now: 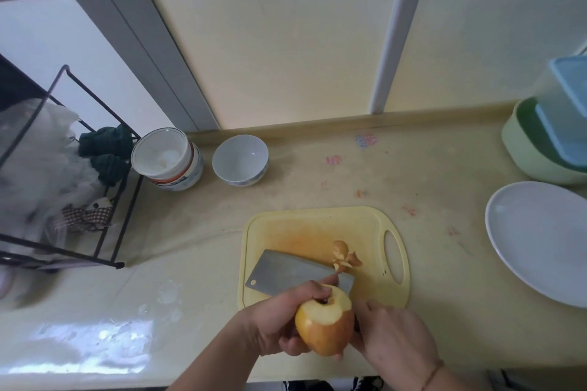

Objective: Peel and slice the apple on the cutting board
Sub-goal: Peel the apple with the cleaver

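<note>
A partly peeled yellow apple (324, 324) is held above the near edge of the yellow cutting board (301, 228). My left hand (279, 320) grips it from the left, with a finger over its stem end. My right hand (394, 336) holds the handle of a cleaver (292, 273), whose wide grey blade passes behind the apple and points left over the board. The handle is hidden under my hand. A curl of apple peel (344, 255) lies on the board beside the blade.
A white plate (540, 241) lies to the right, with a green tub (533, 149) holding blue containers behind it. A white bowl (240, 159) and an open white jar (166, 157) stand at the back left. A black wire rack (73, 187) occupies the left.
</note>
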The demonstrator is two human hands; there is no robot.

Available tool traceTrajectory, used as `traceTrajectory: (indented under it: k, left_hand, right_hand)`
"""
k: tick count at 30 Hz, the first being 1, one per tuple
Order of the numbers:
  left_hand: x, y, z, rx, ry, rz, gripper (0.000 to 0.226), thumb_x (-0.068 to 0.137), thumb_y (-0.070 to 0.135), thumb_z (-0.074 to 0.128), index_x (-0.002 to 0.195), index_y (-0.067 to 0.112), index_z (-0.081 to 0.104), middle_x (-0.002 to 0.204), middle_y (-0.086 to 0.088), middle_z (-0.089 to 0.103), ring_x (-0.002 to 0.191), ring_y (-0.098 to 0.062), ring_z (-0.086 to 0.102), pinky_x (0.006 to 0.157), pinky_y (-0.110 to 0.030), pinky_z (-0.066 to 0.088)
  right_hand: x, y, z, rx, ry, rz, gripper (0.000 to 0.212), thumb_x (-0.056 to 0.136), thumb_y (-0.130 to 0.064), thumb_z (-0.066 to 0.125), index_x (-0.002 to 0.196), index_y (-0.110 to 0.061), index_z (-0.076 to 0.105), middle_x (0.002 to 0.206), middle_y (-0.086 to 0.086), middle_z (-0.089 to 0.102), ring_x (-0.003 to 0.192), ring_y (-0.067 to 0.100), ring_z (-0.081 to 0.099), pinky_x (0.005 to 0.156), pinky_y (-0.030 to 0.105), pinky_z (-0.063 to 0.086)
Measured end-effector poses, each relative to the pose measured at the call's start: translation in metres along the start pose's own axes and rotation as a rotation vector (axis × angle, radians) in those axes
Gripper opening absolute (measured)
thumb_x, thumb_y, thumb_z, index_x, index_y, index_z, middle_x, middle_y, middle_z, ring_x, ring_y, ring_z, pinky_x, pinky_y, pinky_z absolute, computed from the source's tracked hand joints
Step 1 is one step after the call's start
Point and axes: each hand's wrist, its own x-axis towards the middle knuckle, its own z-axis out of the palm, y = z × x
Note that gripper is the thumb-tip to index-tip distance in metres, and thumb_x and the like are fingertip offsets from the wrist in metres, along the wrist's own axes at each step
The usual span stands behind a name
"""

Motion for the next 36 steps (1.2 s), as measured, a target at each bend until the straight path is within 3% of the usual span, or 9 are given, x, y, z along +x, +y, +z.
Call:
traceTrajectory:
  k: [4, 7, 11, 14, 16, 19, 22, 28, 36]
  left_hand:
    - [0.01, 0.001, 0.003, 0.017, 0.047, 0.021, 0.08, 0.066, 0.058, 0.069, 0.141, 0.055, 0.042, 0.097, -0.023, 0.056, 0.048, -0.015, 0.041, 0.031, -0.016, 0.023]
    - [0.002, -0.003, 0.001, -0.051, -0.007, 0.121, 0.069, 0.069, 0.056, 0.074, 0.134, 0.038, 0.06, 0.091, -0.011, 0.046, 0.05, -0.014, 0.036, 0.033, -0.013, 0.024]
    - [-0.025, -0.017, -0.018, -0.146, -0.129, 0.168, 0.059, 0.059, 0.057, 0.088, 0.102, 0.019, 0.074, 0.096, -0.016, 0.043, 0.051, -0.016, 0.041, 0.034, -0.013, 0.031]
    - [-0.034, -0.027, -0.036, -0.222, -0.138, 0.205, 0.063, 0.07, 0.05, 0.085, 0.116, 0.021, 0.055, 0.105, -0.022, 0.032, 0.052, -0.015, 0.038, 0.036, -0.014, 0.037]
    - [-0.033, -0.03, -0.044, -0.211, -0.048, 0.229, 0.077, 0.07, 0.05, 0.085, 0.126, 0.014, 0.046, 0.111, -0.024, 0.031, 0.062, -0.018, 0.036, 0.039, -0.015, 0.038]
    - [-0.035, -0.026, -0.041, -0.182, 0.101, 0.263, 0.088, 0.059, 0.051, 0.089, 0.123, 0.002, 0.055, 0.103, -0.023, 0.046, 0.06, -0.023, 0.048, 0.04, -0.017, 0.036]
    - [-0.035, -0.019, -0.029, -0.198, 0.255, 0.286, 0.068, 0.059, 0.048, 0.081, 0.109, 0.007, 0.06, 0.076, -0.016, 0.057, 0.046, -0.021, 0.05, 0.039, -0.02, 0.034]
    - [-0.024, -0.016, -0.02, -0.307, 0.398, 0.354, 0.042, 0.089, 0.049, 0.062, 0.116, 0.02, 0.048, 0.083, -0.011, 0.058, 0.051, -0.02, 0.046, 0.041, -0.021, 0.033]
    - [-0.02, -0.021, -0.015, -0.356, 0.258, 0.461, 0.098, 0.046, 0.039, 0.1, 0.128, 0.019, 0.05, 0.102, -0.012, 0.058, 0.069, -0.021, 0.048, 0.057, -0.023, 0.044]
  right_hand:
    - [-0.002, -0.003, -0.003, -0.004, -0.008, -0.009, 0.054, 0.078, -0.065, 0.03, 0.084, -0.023, 0.064, 0.066, 0.001, 0.065, 0.052, 0.019, 0.066, 0.039, 0.028, 0.034]
    - [-0.006, 0.0, -0.005, 0.242, -0.029, 0.065, 0.064, 0.08, -0.071, 0.015, 0.105, -0.028, 0.056, 0.092, 0.0, 0.068, 0.08, 0.022, 0.068, 0.058, 0.033, 0.044]
    - [-0.007, 0.004, -0.021, 0.606, -0.224, 0.155, 0.055, 0.084, -0.076, 0.029, 0.071, -0.026, 0.048, 0.065, -0.005, 0.056, 0.055, 0.008, 0.051, 0.054, 0.027, 0.038]
    - [-0.005, 0.01, -0.026, 0.806, -0.316, 0.189, 0.051, 0.087, -0.067, 0.039, 0.063, -0.023, 0.046, 0.055, -0.006, 0.045, 0.048, 0.006, 0.039, 0.05, 0.026, 0.03]
    - [-0.002, 0.018, -0.034, 0.943, -0.42, 0.251, 0.05, 0.086, -0.066, 0.04, 0.065, -0.021, 0.043, 0.054, -0.007, 0.04, 0.045, 0.01, 0.032, 0.045, 0.027, 0.025]
    - [0.002, 0.035, -0.042, 1.098, -0.616, 0.394, 0.049, 0.087, -0.068, 0.039, 0.071, -0.022, 0.042, 0.055, -0.005, 0.034, 0.043, 0.013, 0.021, 0.042, 0.026, 0.013]
    - [0.007, 0.056, -0.046, 1.106, -0.695, 0.428, 0.052, 0.085, -0.07, 0.04, 0.075, -0.02, 0.044, 0.057, -0.003, 0.034, 0.042, 0.012, 0.023, 0.038, 0.021, 0.014]
    - [0.017, 0.082, -0.05, 1.143, -0.72, 0.476, 0.053, 0.082, -0.072, 0.041, 0.077, -0.02, 0.046, 0.057, -0.001, 0.033, 0.043, 0.011, 0.021, 0.038, 0.018, 0.015]
    - [0.027, 0.096, -0.051, 1.251, -0.666, 0.512, 0.058, 0.076, -0.073, 0.047, 0.075, -0.016, 0.047, 0.057, 0.001, 0.033, 0.041, 0.012, 0.022, 0.036, 0.017, 0.021]
